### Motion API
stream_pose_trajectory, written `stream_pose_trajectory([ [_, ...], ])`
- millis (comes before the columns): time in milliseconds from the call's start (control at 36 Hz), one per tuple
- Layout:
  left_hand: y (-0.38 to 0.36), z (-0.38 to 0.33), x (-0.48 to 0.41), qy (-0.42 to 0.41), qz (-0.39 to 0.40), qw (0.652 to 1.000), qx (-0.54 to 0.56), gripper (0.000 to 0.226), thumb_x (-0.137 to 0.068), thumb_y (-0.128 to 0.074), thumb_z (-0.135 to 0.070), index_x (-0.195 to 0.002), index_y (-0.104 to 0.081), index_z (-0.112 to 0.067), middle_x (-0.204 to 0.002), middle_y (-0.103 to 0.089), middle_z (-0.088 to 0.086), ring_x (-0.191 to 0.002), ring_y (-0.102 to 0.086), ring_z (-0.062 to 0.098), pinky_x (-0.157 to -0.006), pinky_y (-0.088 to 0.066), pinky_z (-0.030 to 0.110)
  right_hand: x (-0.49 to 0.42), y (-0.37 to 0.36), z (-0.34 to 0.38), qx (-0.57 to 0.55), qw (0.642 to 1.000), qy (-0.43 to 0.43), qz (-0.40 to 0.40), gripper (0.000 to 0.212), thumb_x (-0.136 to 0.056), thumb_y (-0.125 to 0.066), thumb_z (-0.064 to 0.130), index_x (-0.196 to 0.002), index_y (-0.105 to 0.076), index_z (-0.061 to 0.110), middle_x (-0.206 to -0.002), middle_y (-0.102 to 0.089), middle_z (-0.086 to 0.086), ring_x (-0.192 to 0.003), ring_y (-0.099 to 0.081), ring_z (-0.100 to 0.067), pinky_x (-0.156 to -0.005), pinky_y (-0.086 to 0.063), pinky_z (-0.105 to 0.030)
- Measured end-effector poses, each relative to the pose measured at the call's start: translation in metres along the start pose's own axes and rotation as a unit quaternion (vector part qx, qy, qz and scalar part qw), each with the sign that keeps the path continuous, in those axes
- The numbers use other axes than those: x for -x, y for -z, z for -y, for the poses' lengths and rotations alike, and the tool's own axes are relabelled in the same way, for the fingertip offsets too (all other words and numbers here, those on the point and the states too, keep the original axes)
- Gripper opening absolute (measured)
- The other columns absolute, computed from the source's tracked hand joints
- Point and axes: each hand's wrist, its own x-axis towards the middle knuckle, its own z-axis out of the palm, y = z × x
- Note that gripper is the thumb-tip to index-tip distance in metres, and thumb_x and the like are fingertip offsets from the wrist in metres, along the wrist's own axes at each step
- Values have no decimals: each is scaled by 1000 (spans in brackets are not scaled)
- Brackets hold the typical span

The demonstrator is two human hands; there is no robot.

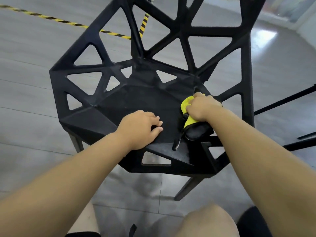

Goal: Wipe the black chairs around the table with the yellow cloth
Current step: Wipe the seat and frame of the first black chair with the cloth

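- Scanning now: no word, number or brand mark can be read anywhere in this view.
- The one sign-like marking is the yellow-and-black striped tape (51,18), lying flat on the grey floor (25,69) and running behind the black chair (145,100). It has warning stripes only, with no lettering on them.
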Motion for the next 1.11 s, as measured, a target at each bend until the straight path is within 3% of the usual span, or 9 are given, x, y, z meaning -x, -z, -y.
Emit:
stream_pose_trajectory([
  [306, -1, -1, 0, 11, -3, 1000, 5, 37, -96, -38, -47, -125, -58, -33, -122, -57, -18, -107, -51, 12, -82, -44, 27, 66, 0, 2, 25, 998, 54, -28, 42, -94, -34, 36, -116, -58, 10, -122, -43, -4, -109, -47, -32, -81, -35, -38],
  [389, 0, -2, 0, 17, 9, 1000, 3, 37, -97, -39, -46, -125, -59, -32, -122, -57, -17, -108, -51, 13, -83, -43, 27, 95, -3, 2, 87, 991, 93, -47, 42, -96, -32, 37, -114, -60, 10, -127, -43, -7, -104, -48, -31, -82, -34, -38],
  [472, 2, -4, -1, 22, 19, 1000, -6, 38, -97, -38, -46, -121, -61, -29, -118, -58, -14, -109, -52, 16, -84, -46, 31, 122, -11, -3, 78, 988, 109, -71, 40, -96, -32, 38, -110, -61, 14, -118, -46, -2, -101, -50, -26, -64, -32, -30],
  [583, 9, -16, -6, 37, 54, 997, -35, 39, -93, -41, -53, -112, -63, -28, -114, -56, -10, -105, -54, 18, -80, -47, 33, 144, -39, -21, 36, 986, 77, -141, 51, -91, -26, 45, -120, -59, 20, -134, -45, 4, -107, -50, -28, -74, -44, -35],
  [722, 11, -44, -11, 31, 80, 992, -87, 46, -90, -38, -63, -119, -56, -32, -121, -50, -3, -108, -50, 24, -80, -43, 35, 155, -57, -54, -12, 963, 9, -268, 43, -79, -39, 36, -85, -72, 10, -107, -65, -5, -66, -54, -33, -45, -48, -34],
  [833, -1, -65, -11, -41, 97, 994, -37, 39, -98, -35, -44, -128, -54, -28, -139, -44, -9, -125, -42, 18, -101, -37, 38, 156, -49, -78, -45, 945, -26, -323, 42, -80, -39, 36, -89, -72, 12, -111, -64, -3, -69, -54, -34, -48, -46, -34],
  [944, -5, -68, -11, -39, 80, 996, -19, 36, -98, -38, -39, -123, -58, -23, -132, -51, -7, -118, -49, 17, -95, -41, 32, 145, -34, -90, -53, 945, -30, -322, 40, -82, -42, 35, -99, -71, 14, -121, -61, -1, -79, -54, -35, -56, -46, -34],
  [1056, -3, -64, -15, -23, 90, 996, -11, 35, -96, -41, -45, -119, -60, -28, -127, -54, -10, -113, -52, 16, -88, -48, 37, 127, -17, -91, 12, 975, -7, -222, 38, -94, -39, 36, -125, -58, 24, -143, -39, 11, -108, -43, -29, -78, -45, -35],
  [1111, -3, -64, -16, -20, 88, 996, -13, 34, -95, -41, -46, -116, -62, -28, -123, -55, -11, -110, -54, 16, -86, -49, 36, 122, -12, -87, 50, 983, -2, -178, 39, -96, -36, 38, -127, -54, 24, -143, -35, 11, -113, -39, -26, -78, -41, -34],
])
